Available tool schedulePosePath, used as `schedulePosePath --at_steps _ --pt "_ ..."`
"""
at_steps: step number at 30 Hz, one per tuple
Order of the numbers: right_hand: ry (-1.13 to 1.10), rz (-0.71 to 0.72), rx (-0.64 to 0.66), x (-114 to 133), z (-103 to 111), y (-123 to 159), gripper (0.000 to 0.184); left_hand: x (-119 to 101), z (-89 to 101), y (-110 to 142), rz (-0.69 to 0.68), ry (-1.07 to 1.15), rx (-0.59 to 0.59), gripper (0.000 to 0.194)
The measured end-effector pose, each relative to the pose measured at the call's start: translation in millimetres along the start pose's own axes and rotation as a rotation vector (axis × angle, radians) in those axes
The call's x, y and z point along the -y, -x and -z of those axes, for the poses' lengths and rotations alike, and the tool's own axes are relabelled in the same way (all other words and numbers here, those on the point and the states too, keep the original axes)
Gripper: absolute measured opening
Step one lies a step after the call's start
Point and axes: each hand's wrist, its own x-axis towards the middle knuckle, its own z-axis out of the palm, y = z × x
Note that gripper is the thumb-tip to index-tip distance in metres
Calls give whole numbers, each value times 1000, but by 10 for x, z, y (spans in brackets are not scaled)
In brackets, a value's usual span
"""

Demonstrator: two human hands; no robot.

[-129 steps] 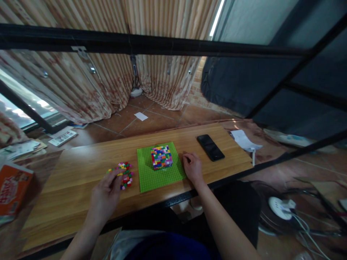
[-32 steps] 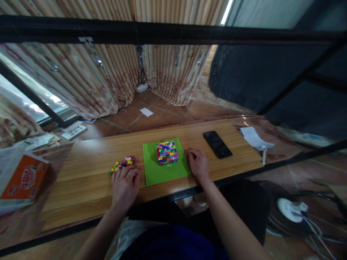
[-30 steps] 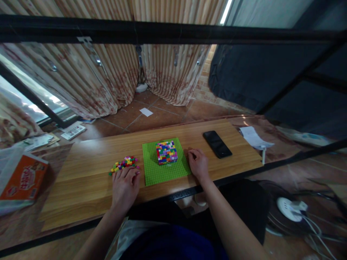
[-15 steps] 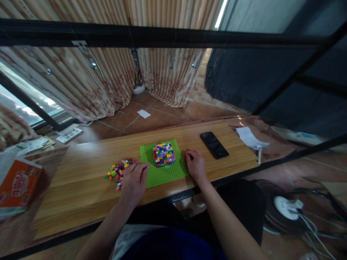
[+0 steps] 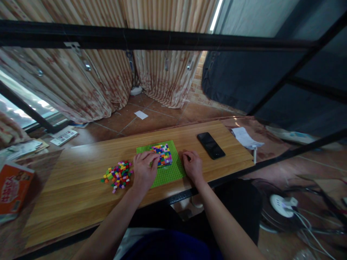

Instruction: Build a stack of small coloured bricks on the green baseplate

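Note:
A block of many-coloured toy bricks (image 5: 166,153) stands on a green studded baseplate (image 5: 169,176). My left hand (image 5: 145,168) reaches over the plate from the left, its fingertips pinched together at the near left part of the block and hiding some of it. Whatever lies between those fingertips is too small or covered to make out. At the plate's right edge my right hand (image 5: 193,167) rests with its fingers curled in, and I see nothing in it. Left of my left hand lies a loose pile of small coloured bricks (image 5: 118,175).
A black phone (image 5: 210,145) lies on the wooden table (image 5: 78,184), right of the plate. Beyond the table's right end are white papers (image 5: 245,137). An orange box (image 5: 15,189) stands at the far left. A black metal bar (image 5: 162,39) crosses the view above.
My left hand has moved right, from beside the brick pile to the brick block. The pile is now uncovered. My right hand stays by the plate's edge; the whole view has shifted slightly.

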Motion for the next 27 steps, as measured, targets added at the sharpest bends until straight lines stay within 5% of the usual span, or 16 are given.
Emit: schedulePosePath --at_steps 21,27 --pt "4 -6 2 24 12 -2 22 5 -174 18 -43 -71 -154 12" --pt "14 -10 4 26 14 -3 23 21 -154 86 -101 -90 -96 16"
